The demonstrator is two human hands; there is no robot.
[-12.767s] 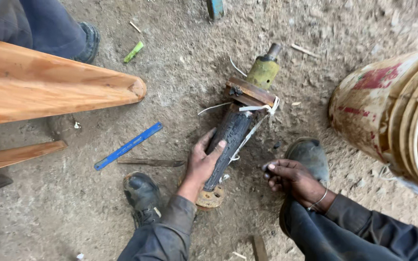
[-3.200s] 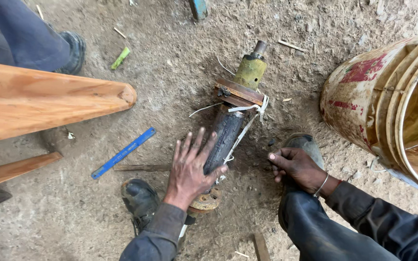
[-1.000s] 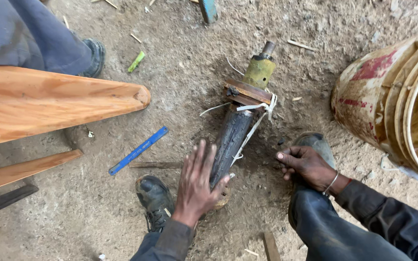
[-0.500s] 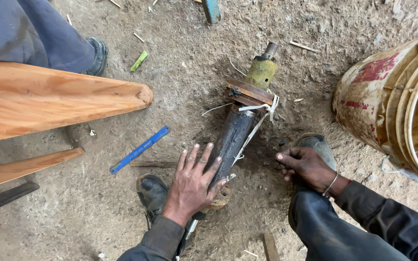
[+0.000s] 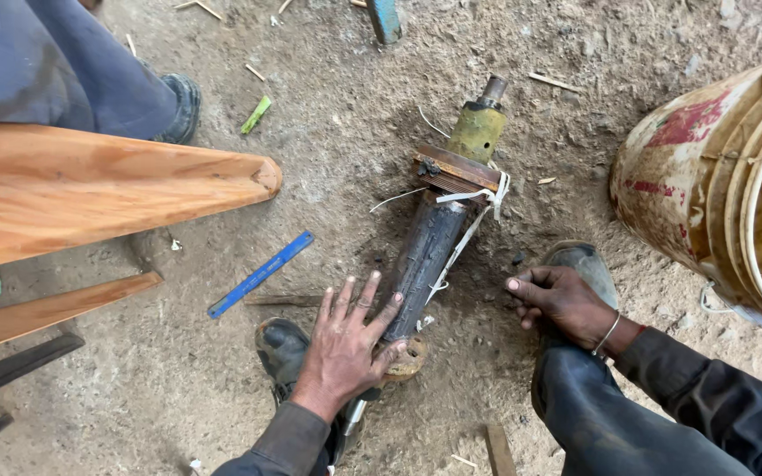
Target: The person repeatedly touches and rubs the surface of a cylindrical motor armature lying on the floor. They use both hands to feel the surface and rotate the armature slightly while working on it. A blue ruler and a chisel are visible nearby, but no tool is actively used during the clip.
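Note:
A long dark metal cylinder (image 5: 429, 256) lies on the dirt floor, with a rusty square flange and a yellow-green end piece (image 5: 476, 132) at its far end and a rusty disc (image 5: 407, 360) at the near end. White string is tied around the flange and runs down the cylinder. My left hand (image 5: 346, 348) rests flat with fingers spread on the near end of the cylinder. My right hand (image 5: 562, 300) lies curled on my right knee beside my shoe (image 5: 579, 263), holding nothing that I can see.
A blue flat blade (image 5: 262, 274) lies on the dirt left of the cylinder. Wooden beams (image 5: 108, 189) jut in from the left. A stained bucket (image 5: 725, 185) stands at the right. Another person's leg and shoe (image 5: 174, 106) are at the upper left.
My left hand stays spread on the cylinder's near end, having shifted slightly. My right hand remains on my knee. The view has moved a little.

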